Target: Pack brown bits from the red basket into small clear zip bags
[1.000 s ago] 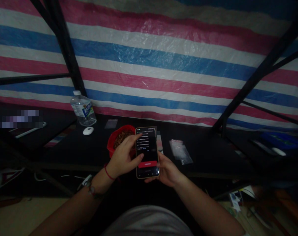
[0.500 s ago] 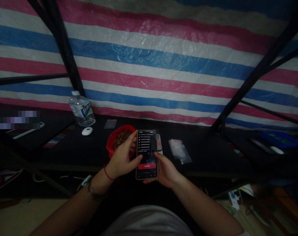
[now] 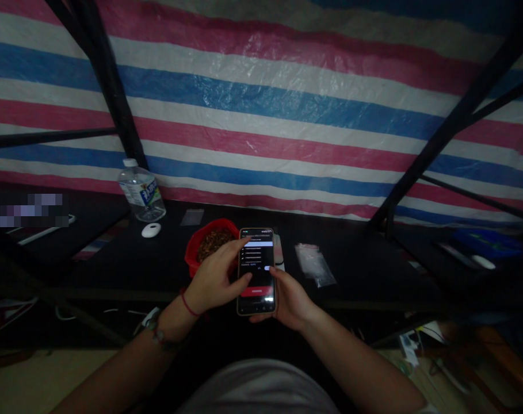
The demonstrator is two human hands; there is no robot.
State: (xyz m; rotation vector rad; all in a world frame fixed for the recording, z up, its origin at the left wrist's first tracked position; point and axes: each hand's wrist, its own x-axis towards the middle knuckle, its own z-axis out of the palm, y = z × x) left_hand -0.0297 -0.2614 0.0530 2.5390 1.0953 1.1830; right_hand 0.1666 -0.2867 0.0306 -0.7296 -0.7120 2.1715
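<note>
My right hand (image 3: 293, 303) is wrapped round the lower right side of a smartphone (image 3: 256, 277), its thumb at the edge of the lit screen. The phone is upright, showing a dark page with lines of text, a pale highlighted row and a red button. Over its left side is my left hand (image 3: 213, 277), fingers stretched out, the index fingertip at the upper screen and the thumb over the lower part. Behind that hand sits a red bowl (image 3: 193, 253), partly hidden, holding many small brown pieces (image 3: 213, 241) whose kind I cannot make out.
Clear plastic bags (image 3: 315, 265) lie right of the phone on the black table (image 3: 365, 259). A smaller clear bag (image 3: 192, 217), a white rounded object (image 3: 151, 230) and a plastic bottle (image 3: 141, 194) stand left. Black metal posts (image 3: 117, 109) rise before a striped sheet (image 3: 261, 126).
My left index finger has moved from the phone's left edge onto the upper screen. A pale highlighted row has appeared there. My right hand keeps its hold.
</note>
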